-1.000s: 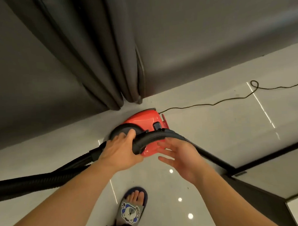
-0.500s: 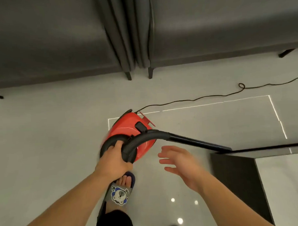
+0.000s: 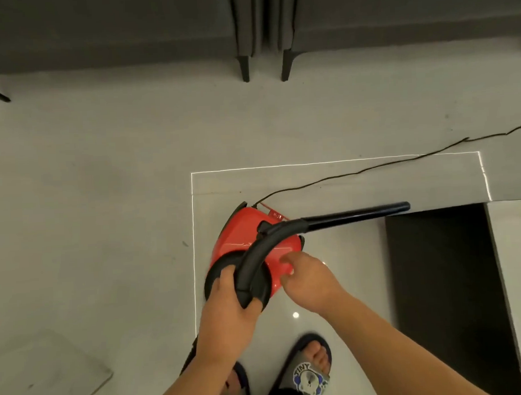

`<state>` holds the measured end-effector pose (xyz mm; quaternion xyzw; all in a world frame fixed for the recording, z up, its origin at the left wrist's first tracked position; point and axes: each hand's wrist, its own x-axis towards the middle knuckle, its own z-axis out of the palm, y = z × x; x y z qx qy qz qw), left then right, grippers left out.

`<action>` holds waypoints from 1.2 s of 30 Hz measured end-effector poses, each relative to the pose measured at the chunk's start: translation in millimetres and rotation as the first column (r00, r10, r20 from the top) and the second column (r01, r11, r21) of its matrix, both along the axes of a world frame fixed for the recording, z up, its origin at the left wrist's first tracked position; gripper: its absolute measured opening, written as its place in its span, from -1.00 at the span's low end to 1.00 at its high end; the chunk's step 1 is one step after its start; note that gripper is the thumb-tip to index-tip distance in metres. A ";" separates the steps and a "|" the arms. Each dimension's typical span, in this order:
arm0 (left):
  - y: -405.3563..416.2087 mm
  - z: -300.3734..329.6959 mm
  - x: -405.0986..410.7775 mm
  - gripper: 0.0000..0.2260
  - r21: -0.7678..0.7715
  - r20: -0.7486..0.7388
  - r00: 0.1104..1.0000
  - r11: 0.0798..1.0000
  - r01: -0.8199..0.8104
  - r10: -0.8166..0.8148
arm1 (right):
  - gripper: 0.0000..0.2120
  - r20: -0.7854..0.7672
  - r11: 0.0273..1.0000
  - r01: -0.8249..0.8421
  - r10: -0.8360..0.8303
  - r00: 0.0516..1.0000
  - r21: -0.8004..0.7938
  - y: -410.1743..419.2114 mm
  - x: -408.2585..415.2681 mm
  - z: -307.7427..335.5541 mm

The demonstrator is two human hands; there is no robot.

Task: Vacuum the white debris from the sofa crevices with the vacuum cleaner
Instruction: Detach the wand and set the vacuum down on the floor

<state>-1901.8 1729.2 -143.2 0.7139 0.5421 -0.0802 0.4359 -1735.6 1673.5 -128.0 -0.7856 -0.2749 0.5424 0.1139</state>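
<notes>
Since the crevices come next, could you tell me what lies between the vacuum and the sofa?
In the head view, only bare grey floor separates the vacuum from the sofa; the cord trails off to the right.

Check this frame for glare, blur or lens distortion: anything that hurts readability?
Head view: dim, even light; glossy floor tiles mirror a ceiling spot and a bright light strip; wide-angle bending shows along the sofa base; slight motion softness on the right hand; left hand and red vacuum cleaner read clearly.

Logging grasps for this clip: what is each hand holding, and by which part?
The left hand grips the vacuum's black curved handle at its lower end. The right hand touches the red vacuum body; no clear grip.
</notes>
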 end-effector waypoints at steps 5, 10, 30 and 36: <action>20.4 -9.6 -19.6 -0.63 0.068 0.006 0.992 0.990 -0.124 0.124 | -0.34 0.067 0.979 -0.180 0.173 0.983 0.099 22.8 -17.8 -34.8; 36.7 -17.1 -21.5 -0.63 0.065 -0.008 0.994 0.992 -0.106 0.106 | -0.24 0.058 0.975 -0.218 0.220 0.974 -0.030 45.1 -22.2 -63.5; 22.4 24.5 54.7 -0.38 0.082 0.069 0.966 0.966 0.244 -0.250 | -0.54 -0.101 0.791 0.568 -0.561 0.822 0.226 4.0 7.2 -31.8; -39.9 15.8 38.9 -0.19 -0.059 -0.016 0.926 0.925 0.375 -0.376 | -0.59 -0.058 0.894 0.439 -0.436 0.898 0.086 -32.0 2.3 -21.0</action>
